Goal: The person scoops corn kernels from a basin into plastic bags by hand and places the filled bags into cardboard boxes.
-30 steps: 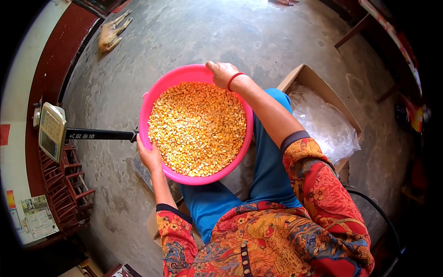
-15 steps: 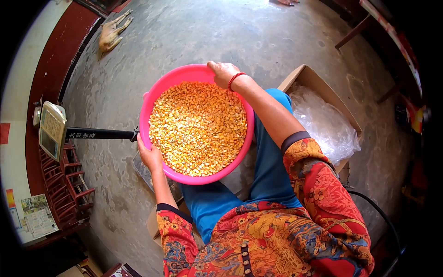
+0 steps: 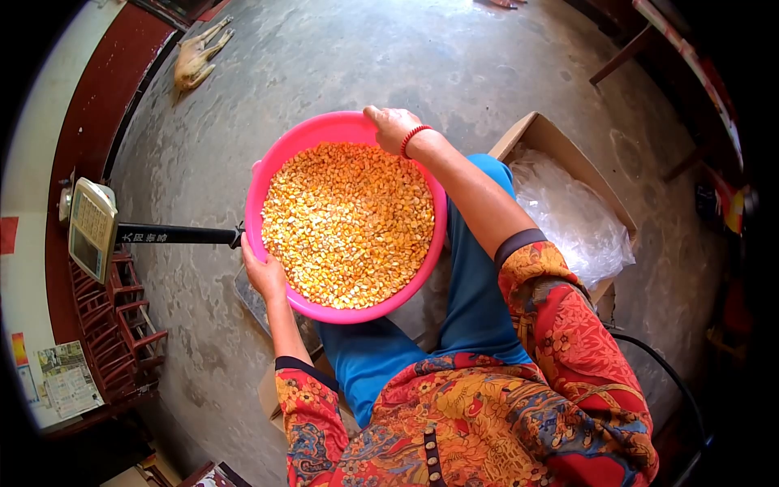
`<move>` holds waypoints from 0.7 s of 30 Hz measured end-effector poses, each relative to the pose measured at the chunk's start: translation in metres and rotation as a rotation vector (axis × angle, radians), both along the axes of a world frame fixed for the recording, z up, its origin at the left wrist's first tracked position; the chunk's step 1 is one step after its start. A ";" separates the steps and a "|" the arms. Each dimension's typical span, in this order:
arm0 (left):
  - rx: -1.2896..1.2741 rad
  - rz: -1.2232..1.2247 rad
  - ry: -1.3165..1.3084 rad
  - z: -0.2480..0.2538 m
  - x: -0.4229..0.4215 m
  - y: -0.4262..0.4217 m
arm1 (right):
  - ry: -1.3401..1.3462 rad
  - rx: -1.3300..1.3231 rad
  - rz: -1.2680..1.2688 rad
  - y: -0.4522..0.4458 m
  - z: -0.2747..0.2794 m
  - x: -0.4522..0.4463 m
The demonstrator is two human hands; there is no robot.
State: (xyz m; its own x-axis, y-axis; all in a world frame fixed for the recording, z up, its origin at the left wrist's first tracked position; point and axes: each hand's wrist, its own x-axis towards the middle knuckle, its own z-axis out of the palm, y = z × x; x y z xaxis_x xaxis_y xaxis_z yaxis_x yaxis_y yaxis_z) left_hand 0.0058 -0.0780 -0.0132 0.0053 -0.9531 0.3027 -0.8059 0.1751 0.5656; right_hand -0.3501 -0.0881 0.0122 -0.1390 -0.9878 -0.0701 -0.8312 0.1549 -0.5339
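Note:
A round pink basin point(image 3: 258, 199) holds a broad layer of yellow and orange corn kernels point(image 3: 349, 231). My left hand point(image 3: 264, 274) grips the basin's rim at its lower left, with the fingers partly hidden beneath it. At the upper right of the rim, my right hand point(image 3: 391, 127) is closed on the edge, a red beaded bracelet on its wrist. The basin is in front of my knees, above a scale platform point(image 3: 250, 302) that it mostly covers. Whether the two touch is hidden.
The scale's display point(image 3: 91, 230) stands at the left on a black pole point(image 3: 178, 235). Right of my legs, a cardboard box point(image 3: 596, 183) holds clear plastic point(image 3: 564, 215). An animal point(image 3: 195, 63) lies on the floor at the upper left. Red stools point(image 3: 114, 325) stand by the wall.
The basin and both hands have shifted very slightly toward the top of the view. Both hands keep their hold on the rim.

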 end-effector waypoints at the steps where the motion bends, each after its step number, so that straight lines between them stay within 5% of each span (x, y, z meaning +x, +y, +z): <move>1: 0.007 0.003 0.004 0.001 0.000 0.000 | 0.002 0.007 -0.001 -0.001 0.000 0.000; 21: 0.036 0.003 0.078 -0.002 0.001 -0.002 | -0.003 -0.005 0.008 0.001 0.001 -0.001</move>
